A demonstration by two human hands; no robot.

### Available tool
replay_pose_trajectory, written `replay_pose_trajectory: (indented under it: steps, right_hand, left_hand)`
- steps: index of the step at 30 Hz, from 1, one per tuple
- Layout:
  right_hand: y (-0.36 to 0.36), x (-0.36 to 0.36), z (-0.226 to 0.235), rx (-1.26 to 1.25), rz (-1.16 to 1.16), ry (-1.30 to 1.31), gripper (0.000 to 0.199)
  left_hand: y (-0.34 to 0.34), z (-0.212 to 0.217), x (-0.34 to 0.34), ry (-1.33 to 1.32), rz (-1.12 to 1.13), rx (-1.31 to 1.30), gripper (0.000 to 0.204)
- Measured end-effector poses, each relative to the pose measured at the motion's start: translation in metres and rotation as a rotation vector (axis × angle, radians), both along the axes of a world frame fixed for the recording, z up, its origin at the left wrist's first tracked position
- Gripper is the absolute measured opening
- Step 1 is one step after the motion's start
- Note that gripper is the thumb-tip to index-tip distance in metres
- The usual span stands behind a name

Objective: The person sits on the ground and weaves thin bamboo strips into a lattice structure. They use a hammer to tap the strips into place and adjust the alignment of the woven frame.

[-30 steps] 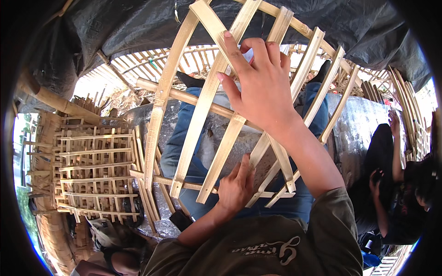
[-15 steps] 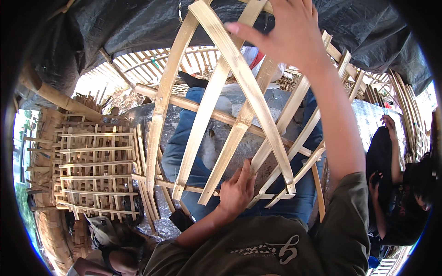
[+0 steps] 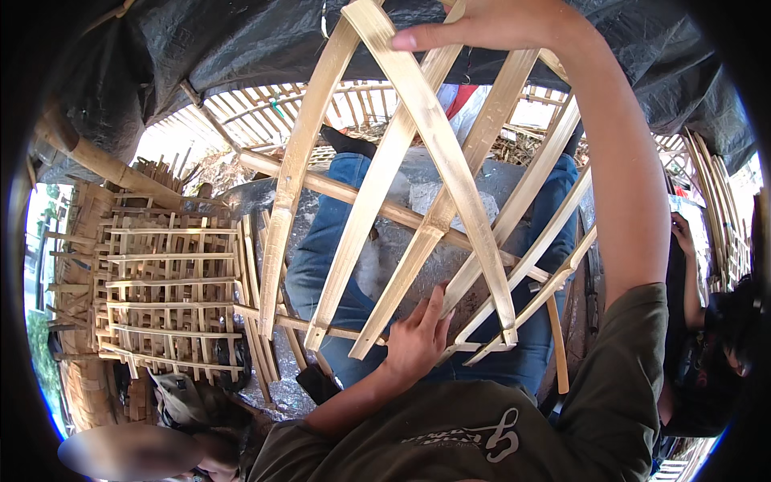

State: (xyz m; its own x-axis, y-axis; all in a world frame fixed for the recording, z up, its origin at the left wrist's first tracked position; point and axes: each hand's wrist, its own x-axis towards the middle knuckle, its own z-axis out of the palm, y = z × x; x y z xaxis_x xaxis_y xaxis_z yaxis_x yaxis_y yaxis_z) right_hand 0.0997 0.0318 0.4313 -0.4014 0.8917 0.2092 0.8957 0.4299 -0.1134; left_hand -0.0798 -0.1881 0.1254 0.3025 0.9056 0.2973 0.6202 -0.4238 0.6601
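Observation:
A frame of split-bamboo slats (image 3: pixel 369 189) stands tilted over my lap, its long slats fanned across two crossbars. One diagonal slat (image 3: pixel 450 153) crosses over the others from upper left to lower right. My left hand (image 3: pixel 418 337) is closed at the frame's lower end, fingers around the foot of a slat by the lower crossbar (image 3: pixel 337 328). At the top, my right hand (image 3: pixel 506 24) reaches over the upper slat ends, its thumb against the diagonal slat's edge. Its other fingers are mostly hidden at the picture's edge.
Stacked bamboo lattice panels (image 3: pixel 169 293) stand at the left. Black plastic sheeting (image 3: pixel 233 40) hangs across the far side, above a slatted bamboo fence (image 3: pixel 257 112). Another person (image 3: pixel 699 345) sits at the right; part of someone else shows at the lower left. A bamboo strip (image 3: pixel 560 345) lies beside my right leg.
My right hand has moved from spread fingers above the slats to the upper slat ends, its forearm swinging right. The frame's upper part has shifted slightly right; my left hand keeps its grip.

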Motion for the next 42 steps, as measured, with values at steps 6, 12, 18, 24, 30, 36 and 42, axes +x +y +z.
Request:
replay_pose_trajectory:
  steps: [6, 12, 18, 24, 30, 36, 42]
  right_hand:
    - [-0.029, -0.013, -0.002, 0.017, 0.069, 0.090, 0.120]
    - [-0.018, -0.020, -0.001, -0.012, 0.008, 0.088, 0.116]
    - [-0.016, -0.017, -0.003, 0.152, 0.139, 0.102, 0.118]
    - [-0.049, -0.020, 0.000, 0.245, 0.120, 0.101, 0.114]
    - [-0.061, -0.020, -0.004, 0.396, 0.208, 0.052, 0.108]
    - [-0.061, -0.020, -0.002, 0.391, 0.200, -0.030, 0.106]
    - [-0.069, -0.025, -0.003, 0.412, 0.171, -0.069, 0.105]
  left_hand:
    - [0.003, 0.032, -0.009, 0.207, -0.059, -0.149, 0.063]
    - [0.031, 0.130, -0.068, -0.078, -0.176, 0.072, 0.037]
    - [0.165, 0.210, -0.077, -0.170, 0.304, 0.613, 0.051]
    - [0.194, 0.245, -0.064, -0.468, -0.154, -0.024, 0.051]
    - [0.194, 0.242, -0.058, -0.445, -0.050, 0.033, 0.036]
    - [0.186, 0.244, -0.050, -0.501, -0.037, 0.046, 0.034]
    - [0.185, 0.245, -0.055, -0.534, -0.060, 0.032, 0.034]
